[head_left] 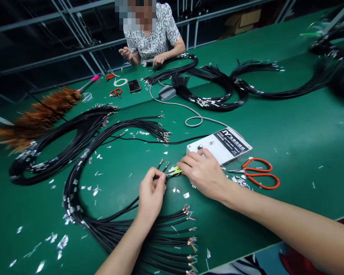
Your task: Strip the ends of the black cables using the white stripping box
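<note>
My left hand (151,193) is closed in a pinch on black cables (132,205) near their stripped ends, a few of which stick out past the fingers. My right hand (202,173) is curled in front of a white wire-twisting machine (192,147). Its fingertips close on a small yellow-green clip (177,170), which meets the wire end at my left fingertips. Exactly how the clip grips the wire is too small to tell. Below my left hand, more cables with bared coloured wires (192,242) fan out from a curved black bundle (73,183).
Orange-handled scissors (260,173) lie right of my right hand, by silver foil scraps (242,181). Coiled cable bundles (218,101) lie farther back. A co-worker (153,34) sits across the green table (298,145). A phone (134,86) and a brown duster (46,112) lie at the left.
</note>
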`<state>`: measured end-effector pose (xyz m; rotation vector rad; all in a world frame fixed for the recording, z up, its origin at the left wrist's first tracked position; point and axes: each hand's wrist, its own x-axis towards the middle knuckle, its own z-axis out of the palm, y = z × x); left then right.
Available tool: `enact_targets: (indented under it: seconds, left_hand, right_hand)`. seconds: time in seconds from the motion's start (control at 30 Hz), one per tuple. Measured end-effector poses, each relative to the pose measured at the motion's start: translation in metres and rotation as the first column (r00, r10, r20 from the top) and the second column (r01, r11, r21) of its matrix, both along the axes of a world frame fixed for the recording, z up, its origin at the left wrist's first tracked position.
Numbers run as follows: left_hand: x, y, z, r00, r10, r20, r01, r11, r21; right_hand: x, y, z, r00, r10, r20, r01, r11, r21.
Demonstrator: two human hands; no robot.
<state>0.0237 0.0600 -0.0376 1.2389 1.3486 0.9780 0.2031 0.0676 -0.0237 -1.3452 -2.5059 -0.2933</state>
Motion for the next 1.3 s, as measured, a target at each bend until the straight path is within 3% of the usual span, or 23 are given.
enact_targets:
  seconds: [0.53, 0.67, 0.8, 1.07, 1.3]
  left_hand:
    - [0.004, 0.003, 0.000, 0.994, -0.002, -0.105, 0.004, 1.000, 0.019]
    - [0.004, 0.002, 0.000, 0.994, 0.004, -0.111, -0.001, 1.000, 0.022]
    - [0.003, 0.002, -0.001, 0.992, 0.004, -0.126, -0.004, 1.000, -0.002]
    - [-0.002, 0.001, -0.001, 0.989, 0.003, -0.145, -0.004, 1.000, -0.003]
    - [-0.011, -0.011, 0.004, 0.997, 0.028, -0.073, -0.030, 0.999, -0.022]
  right_hand:
    - [-0.001, 0.000, 0.012, 1.000, -0.020, 0.005, 0.021, 0.995, -0.095]
    - [0.019, -0.013, 0.017, 0.979, -0.023, -0.201, 0.026, 1.000, 0.010]
    - [0.047, -0.037, 0.015, 0.899, -0.093, -0.427, 0.168, 0.975, 0.142]
    - [0.058, -0.052, -0.008, 0.914, -0.089, -0.396, 0.176, 0.966, 0.189]
    - [0.060, -0.049, -0.007, 0.902, -0.086, -0.423, 0.184, 0.963, 0.196]
